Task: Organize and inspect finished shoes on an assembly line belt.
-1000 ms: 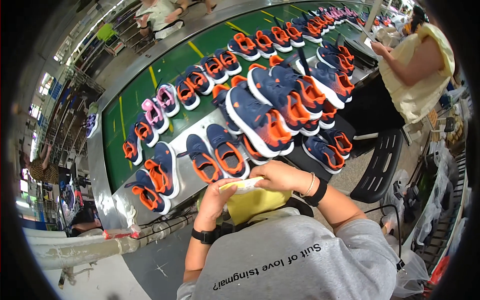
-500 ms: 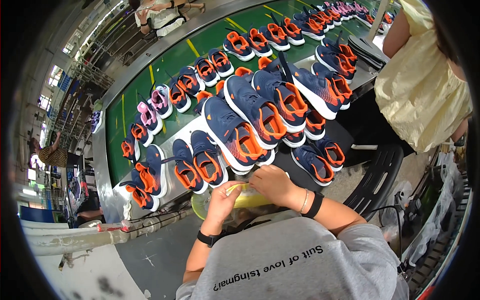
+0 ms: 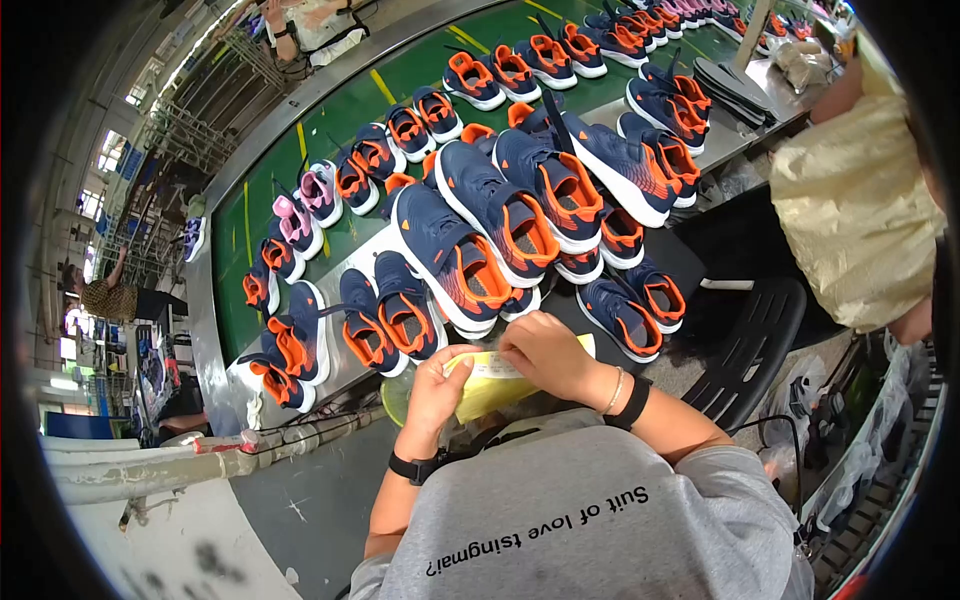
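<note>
A yellow sheet [image 3: 488, 397] with a strip of white printed labels [image 3: 497, 370] along its upper part is in front of my chest. My left hand [image 3: 434, 393] is closed on the sheet's left edge, thumb on top. Curled over the label strip, my right hand [image 3: 549, 357] touches the sheet, its fingertips partly hidden; whether they pinch a label or the sheet I cannot make out. Just beyond my hands, large navy-and-orange sneakers [image 3: 455, 262] lie piled toe-away. A navy pair [image 3: 405, 310] stands to their left, and another sneaker [image 3: 622, 318] to the right.
A green conveyor belt [image 3: 345, 118] with a metal rim carries rows of navy and pink shoes. A black slotted chair back [image 3: 755, 345] is at my right. A person in a pale yellow top [image 3: 850, 210] stands at the far right. Pipes [image 3: 150, 478] run at lower left.
The yellow sheet has tilted up and its face with white labels now shows. My left hand has shifted slightly left; my right hand has moved a little down over the sheet.
</note>
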Motion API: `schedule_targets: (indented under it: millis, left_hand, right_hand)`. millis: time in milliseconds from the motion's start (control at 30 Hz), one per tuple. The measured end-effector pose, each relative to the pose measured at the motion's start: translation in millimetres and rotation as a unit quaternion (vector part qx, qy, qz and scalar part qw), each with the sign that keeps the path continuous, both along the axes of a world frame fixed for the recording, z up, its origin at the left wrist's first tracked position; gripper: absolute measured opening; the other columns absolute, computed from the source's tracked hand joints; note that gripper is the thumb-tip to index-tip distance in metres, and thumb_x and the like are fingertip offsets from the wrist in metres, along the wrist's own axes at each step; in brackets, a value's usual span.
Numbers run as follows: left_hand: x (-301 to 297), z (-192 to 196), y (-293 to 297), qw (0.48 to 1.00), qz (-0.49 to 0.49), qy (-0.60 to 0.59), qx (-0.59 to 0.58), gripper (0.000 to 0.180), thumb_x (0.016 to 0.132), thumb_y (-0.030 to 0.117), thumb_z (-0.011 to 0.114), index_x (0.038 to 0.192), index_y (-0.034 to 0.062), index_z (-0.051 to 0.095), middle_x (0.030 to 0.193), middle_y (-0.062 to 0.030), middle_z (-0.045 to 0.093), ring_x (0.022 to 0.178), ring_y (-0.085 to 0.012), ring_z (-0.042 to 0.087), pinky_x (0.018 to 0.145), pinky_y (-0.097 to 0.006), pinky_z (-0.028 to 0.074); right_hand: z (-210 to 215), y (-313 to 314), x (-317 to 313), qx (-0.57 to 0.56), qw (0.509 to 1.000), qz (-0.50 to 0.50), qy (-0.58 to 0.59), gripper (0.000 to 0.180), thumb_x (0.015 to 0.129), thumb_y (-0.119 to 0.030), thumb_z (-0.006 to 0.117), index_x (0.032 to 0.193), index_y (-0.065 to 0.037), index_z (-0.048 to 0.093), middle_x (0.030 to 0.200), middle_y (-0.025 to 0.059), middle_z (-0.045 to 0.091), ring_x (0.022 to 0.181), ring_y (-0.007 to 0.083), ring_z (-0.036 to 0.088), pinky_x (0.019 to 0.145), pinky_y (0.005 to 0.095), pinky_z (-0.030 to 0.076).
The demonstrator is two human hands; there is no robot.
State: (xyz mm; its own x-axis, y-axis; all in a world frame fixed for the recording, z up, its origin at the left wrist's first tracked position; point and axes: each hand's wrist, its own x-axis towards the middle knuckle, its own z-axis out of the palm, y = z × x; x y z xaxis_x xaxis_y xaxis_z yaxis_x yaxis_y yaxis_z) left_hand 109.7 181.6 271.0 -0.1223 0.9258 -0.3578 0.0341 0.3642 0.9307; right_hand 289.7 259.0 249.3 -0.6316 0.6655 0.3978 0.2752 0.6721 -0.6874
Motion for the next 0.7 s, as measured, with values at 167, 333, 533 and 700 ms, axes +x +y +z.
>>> schedule_targets:
  millis: [167, 333, 533, 700]
  left_hand:
    - [3, 0, 1, 1.0, -0.001, 0.018, 0.009, 0.019, 0.087, 0.012, 0.056, 0.102, 0.0007, 0.06, 0.088, -0.0028, 0.063, 0.076, -0.0069, 0.056, 0.07, -0.022, 0.045]
    - [7, 7, 2, 0.983, -0.015, 0.156, 0.094, 0.019, 0.085, 0.011, 0.059, 0.101, -0.0001, 0.061, 0.09, -0.0022, 0.063, 0.078, -0.0068, 0.056, 0.07, -0.021, 0.045]
    - [9, 20, 8, 0.991, -0.04, 0.128, 0.007, 0.013, 0.084, 0.011, 0.062, 0.091, 0.001, 0.065, 0.083, 0.0003, 0.063, 0.076, -0.0045, 0.055, 0.068, -0.021, 0.045]
    - [13, 17, 13, 0.986, -0.02, 0.161, 0.048, 0.012, 0.083, 0.01, 0.062, 0.09, 0.0002, 0.065, 0.081, 0.0008, 0.063, 0.073, -0.0036, 0.053, 0.066, -0.02, 0.044]
  right_hand:
    - [4, 4, 4, -0.078, 0.997, 0.027, -0.006, 0.019, 0.072, -0.017, 0.064, 0.087, -0.006, 0.06, 0.081, 0.0094, 0.061, 0.079, 0.0281, 0.057, 0.075, 0.0364, 0.043]
    - [-5, 14, 5, -0.16, 0.982, 0.09, -0.049, 0.021, 0.074, -0.021, 0.062, 0.085, -0.003, 0.063, 0.075, 0.0154, 0.062, 0.072, 0.033, 0.059, 0.068, 0.0393, 0.045]
    - [6, 27, 9, -0.193, 0.966, 0.167, -0.052, 0.02, 0.075, -0.021, 0.061, 0.084, -0.003, 0.063, 0.074, 0.0151, 0.061, 0.07, 0.0331, 0.059, 0.066, 0.0402, 0.045]
    - [9, 21, 4, -0.135, 0.982, 0.125, 0.046, 0.017, 0.077, -0.018, 0.062, 0.086, -0.004, 0.062, 0.078, 0.0117, 0.061, 0.075, 0.029, 0.058, 0.069, 0.0375, 0.043]
